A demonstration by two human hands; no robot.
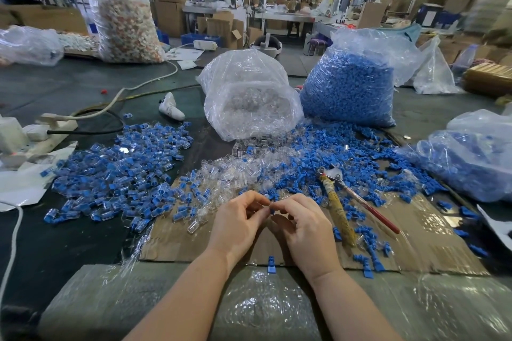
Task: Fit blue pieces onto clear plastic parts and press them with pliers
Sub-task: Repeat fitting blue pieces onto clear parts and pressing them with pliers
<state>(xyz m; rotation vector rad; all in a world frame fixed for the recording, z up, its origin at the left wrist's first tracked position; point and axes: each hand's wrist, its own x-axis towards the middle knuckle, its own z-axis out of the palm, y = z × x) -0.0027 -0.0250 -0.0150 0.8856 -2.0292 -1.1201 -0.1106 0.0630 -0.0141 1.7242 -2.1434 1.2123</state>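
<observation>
Both hands meet: a small blue piece (pixel 272 211) is pinched by the right hand (pixel 300 225); whatever the left hand (pixel 239 225) pinches is hidden. Light, rigid, probably slippery; best gripped by its sides. Pliers (pixel 336 202) lie just right, unused.

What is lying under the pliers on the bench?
The pliers rest on loose blue pieces and a few clear plastic parts, over taped cardboard. Neither hand touches them. What lies directly beneath the wrapped handle is covered.
</observation>
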